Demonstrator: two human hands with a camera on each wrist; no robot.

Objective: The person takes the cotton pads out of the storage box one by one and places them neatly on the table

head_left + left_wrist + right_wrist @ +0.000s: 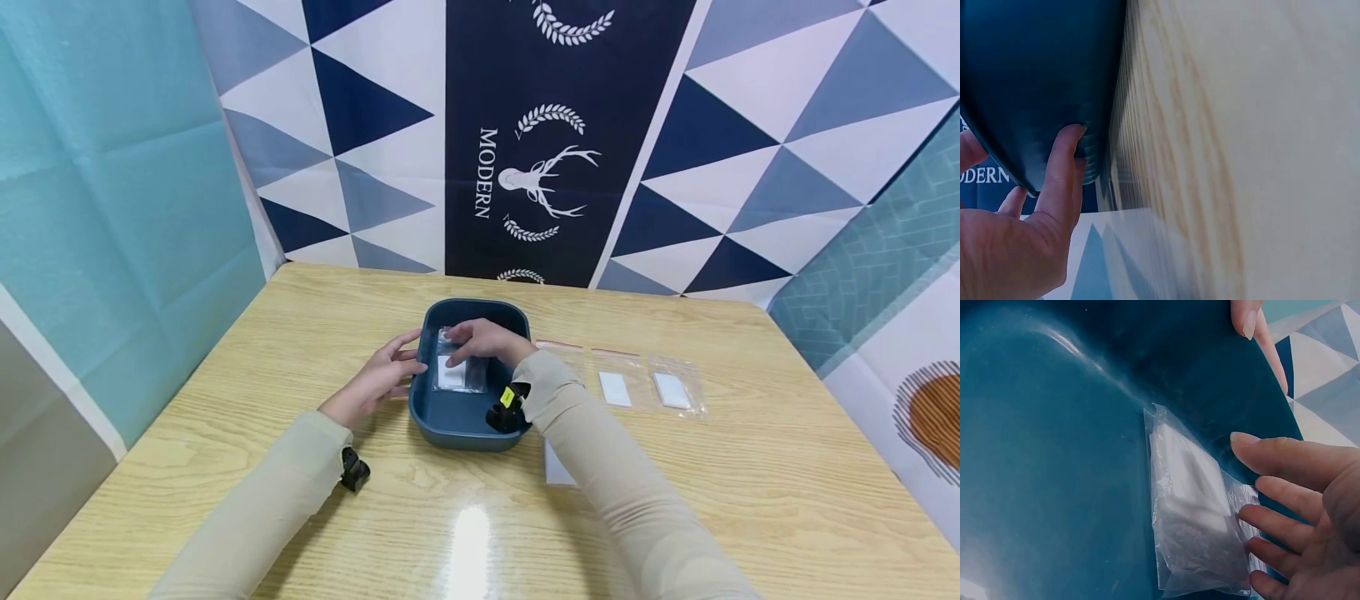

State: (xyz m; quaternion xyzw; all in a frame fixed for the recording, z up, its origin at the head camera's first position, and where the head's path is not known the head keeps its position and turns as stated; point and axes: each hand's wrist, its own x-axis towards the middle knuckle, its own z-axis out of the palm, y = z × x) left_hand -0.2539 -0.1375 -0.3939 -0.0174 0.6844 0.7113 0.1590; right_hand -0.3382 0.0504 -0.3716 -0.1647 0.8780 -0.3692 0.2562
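Observation:
A dark blue plastic bin (463, 437) with rounded corners stands on the table. My left hand (382, 375) holds its left side, thumb over the rim and fingers (1063, 159) against the outer wall. Inside, along the left wall, lies a clear zip bag (1194, 506) with a white rectangular pad in it. My right hand (487, 340) is inside the bin above the bag, its fingers (1285, 528) extended and its fingertips right at the bag's edge. In the right wrist view, the left thumb (1245, 315) shows over the rim.
Right of the bin lie more clear zip bags, one with a white pad (615, 388) and another with a white pad (672, 391). A further bag (562, 354) and a white flat piece (557, 468) are partly hidden by my right arm. A patterned cloth (390, 225) hangs behind the table (330, 308).

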